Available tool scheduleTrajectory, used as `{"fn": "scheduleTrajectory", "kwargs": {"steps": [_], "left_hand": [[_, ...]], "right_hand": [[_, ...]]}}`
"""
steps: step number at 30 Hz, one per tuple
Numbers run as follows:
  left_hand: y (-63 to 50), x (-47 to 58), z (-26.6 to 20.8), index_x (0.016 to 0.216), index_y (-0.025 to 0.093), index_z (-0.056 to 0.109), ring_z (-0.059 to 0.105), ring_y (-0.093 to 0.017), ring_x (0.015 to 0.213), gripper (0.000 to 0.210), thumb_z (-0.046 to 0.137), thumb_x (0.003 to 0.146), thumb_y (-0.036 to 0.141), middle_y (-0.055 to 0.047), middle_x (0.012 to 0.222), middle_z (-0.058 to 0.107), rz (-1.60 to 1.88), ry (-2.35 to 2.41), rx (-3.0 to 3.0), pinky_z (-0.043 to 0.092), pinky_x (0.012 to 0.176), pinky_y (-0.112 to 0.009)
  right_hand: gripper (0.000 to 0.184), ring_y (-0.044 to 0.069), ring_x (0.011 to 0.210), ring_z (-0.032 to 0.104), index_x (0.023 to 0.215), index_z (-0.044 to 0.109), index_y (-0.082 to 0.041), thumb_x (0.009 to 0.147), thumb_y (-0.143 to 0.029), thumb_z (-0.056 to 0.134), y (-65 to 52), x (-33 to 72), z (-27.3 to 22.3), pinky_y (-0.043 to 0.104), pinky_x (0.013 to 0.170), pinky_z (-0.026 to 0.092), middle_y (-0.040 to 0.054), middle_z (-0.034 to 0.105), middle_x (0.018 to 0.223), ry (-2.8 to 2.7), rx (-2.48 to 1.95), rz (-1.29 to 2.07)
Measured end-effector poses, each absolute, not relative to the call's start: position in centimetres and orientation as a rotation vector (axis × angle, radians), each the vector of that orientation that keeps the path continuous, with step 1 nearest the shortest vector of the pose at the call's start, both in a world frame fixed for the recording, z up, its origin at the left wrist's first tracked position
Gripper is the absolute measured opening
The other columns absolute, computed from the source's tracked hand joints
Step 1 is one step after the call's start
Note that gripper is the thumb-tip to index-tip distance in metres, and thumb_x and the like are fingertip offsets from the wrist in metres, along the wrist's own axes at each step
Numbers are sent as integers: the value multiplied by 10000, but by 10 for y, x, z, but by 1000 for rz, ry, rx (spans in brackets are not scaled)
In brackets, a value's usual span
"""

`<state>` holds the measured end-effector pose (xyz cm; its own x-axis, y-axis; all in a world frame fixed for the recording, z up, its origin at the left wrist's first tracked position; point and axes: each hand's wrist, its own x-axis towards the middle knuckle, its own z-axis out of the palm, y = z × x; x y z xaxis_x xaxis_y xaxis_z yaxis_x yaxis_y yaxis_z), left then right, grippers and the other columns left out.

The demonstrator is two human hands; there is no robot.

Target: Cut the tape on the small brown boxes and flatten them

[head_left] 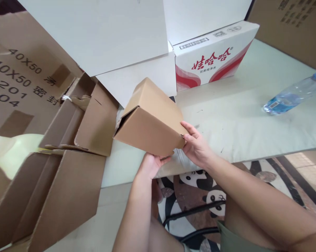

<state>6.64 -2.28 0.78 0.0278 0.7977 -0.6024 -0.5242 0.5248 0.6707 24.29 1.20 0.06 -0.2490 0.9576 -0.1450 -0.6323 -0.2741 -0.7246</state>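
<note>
A small brown cardboard box is held tilted above the pale table, with a dark gap along its left edge. My left hand supports it from below, its fingers partly hidden under the box. My right hand grips the box's right corner, with the thumb and fingers pressed against the edge.
Large open cardboard cartons stand on the left, with a pale rounded object in them. Behind are white boxes and a red-and-white box. A plastic water bottle lies on the table at right.
</note>
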Motion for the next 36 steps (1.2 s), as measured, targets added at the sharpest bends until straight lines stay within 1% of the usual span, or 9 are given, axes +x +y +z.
{"fn": "scheduleTrajectory", "kwargs": {"steps": [5, 9, 13, 15, 21, 25, 28, 31, 36], "left_hand": [[-17, 34, 12, 881, 201, 645, 681, -234, 855, 191, 647, 801, 374, -58, 856, 726, 1547, 1309, 371, 532, 702, -343], [-18, 21, 19, 1001, 226, 690, 653, -260, 1096, 332, 515, 866, 474, -62, 1068, 736, 2017, 1338, 581, 516, 895, -382], [-19, 31, 11, 1122, 235, 670, 597, -281, 1232, 413, 641, 810, 503, -85, 1261, 683, 1823, 1406, 856, 471, 1021, -404], [-18, 37, 5, 1176, 254, 609, 598, -244, 1201, 494, 685, 785, 546, -70, 1268, 651, 1791, 1517, 893, 478, 990, -365], [-18, 35, 0, 878, 212, 567, 540, -136, 703, 513, 617, 814, 719, -5, 786, 567, 1641, 1588, 910, 404, 595, -240], [-23, 32, 3, 1143, 270, 582, 623, -174, 929, 570, 668, 790, 709, -67, 1137, 649, 1521, 1458, 817, 464, 658, -241], [-26, 33, 3, 1292, 316, 536, 586, -239, 1215, 713, 701, 740, 736, -96, 1459, 530, 1456, 1333, 896, 523, 816, -293], [-28, 40, 3, 1298, 289, 546, 574, -292, 1264, 824, 812, 633, 697, -125, 1511, 486, 1476, 1261, 1085, 536, 916, -353], [-29, 51, 4, 1277, 285, 571, 608, -309, 1231, 687, 825, 698, 555, -140, 1478, 515, 1484, 1246, 1141, 564, 903, -383]], "right_hand": [[532, 145, 984, 680, 1160, 666, -350, 674, -392, 880, 11, 248, 5, 274, 794, 585, -8, 681, 1260, -638, -698, 1756], [481, 141, 907, 670, 1171, 633, -342, 742, -437, 830, 7, 256, 5, 261, 707, 578, 5, 657, 1226, -848, -760, 1617], [416, 163, 860, 654, 1179, 594, -319, 829, -485, 746, 6, 261, -1, 296, 702, 578, 22, 644, 1108, -1108, -844, 1463], [399, 165, 833, 643, 1183, 574, -322, 853, -495, 717, 7, 263, -4, 303, 683, 572, 20, 633, 1076, -1140, -881, 1396], [354, 140, 608, 527, 1165, 544, -328, 888, -517, 657, 11, 266, -8, 270, 500, 468, -17, 573, 845, -1123, -974, 1330], [312, 136, 604, 509, 1125, 556, -322, 873, -469, 664, 14, 267, -4, 254, 473, 423, -22, 557, 823, -1057, -961, 1323], [271, 143, 646, 535, 1074, 573, -306, 824, -365, 662, 20, 271, 0, 249, 482, 393, -13, 572, 837, -954, -962, 1290], [278, 165, 728, 590, 1020, 561, -289, 745, -282, 604, 28, 280, 0, 268, 546, 423, 7, 611, 898, -843, -962, 1216], [297, 225, 856, 643, 1044, 509, -297, 749, -261, 515, 39, 300, -12, 354, 671, 468, 51, 628, 1013, -952, -1031, 1117]]}}
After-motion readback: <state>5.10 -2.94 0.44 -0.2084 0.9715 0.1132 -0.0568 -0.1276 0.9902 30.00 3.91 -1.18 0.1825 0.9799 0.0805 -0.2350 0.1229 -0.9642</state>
